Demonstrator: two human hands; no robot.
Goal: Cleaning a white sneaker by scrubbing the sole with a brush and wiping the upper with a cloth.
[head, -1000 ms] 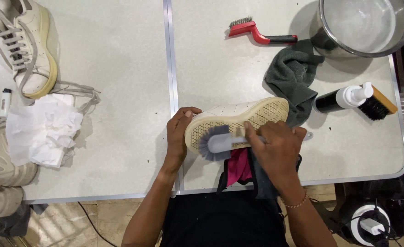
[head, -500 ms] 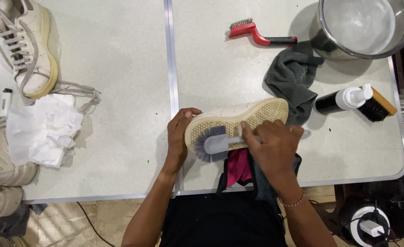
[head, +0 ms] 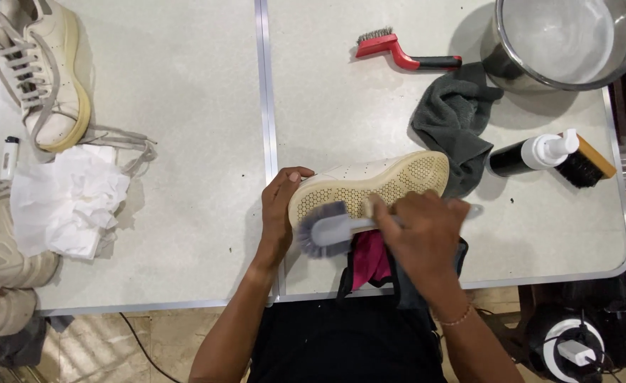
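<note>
A white sneaker (head: 369,181) lies on its side near the table's front edge, its yellowed honeycomb sole turned toward me. My left hand (head: 277,206) grips the shoe's toe end. My right hand (head: 419,234) is closed on the handle of a grey brush (head: 327,228), whose bristle head presses on the sole near the toe. A pink and dark cloth (head: 371,259) hangs under the shoe at the table's edge.
The second white sneaker (head: 43,71) lies at the far left with crumpled white paper (head: 68,198) and a lighter (head: 8,156). At the back stand a red wire brush (head: 398,51), a grey towel (head: 455,120), a steel pot (head: 568,39), a pump bottle (head: 533,152) and a wooden brush (head: 588,163).
My right hand has slid the grey brush to the left along the sole, toward the toe. The left hand and the shoe stay where they were.
</note>
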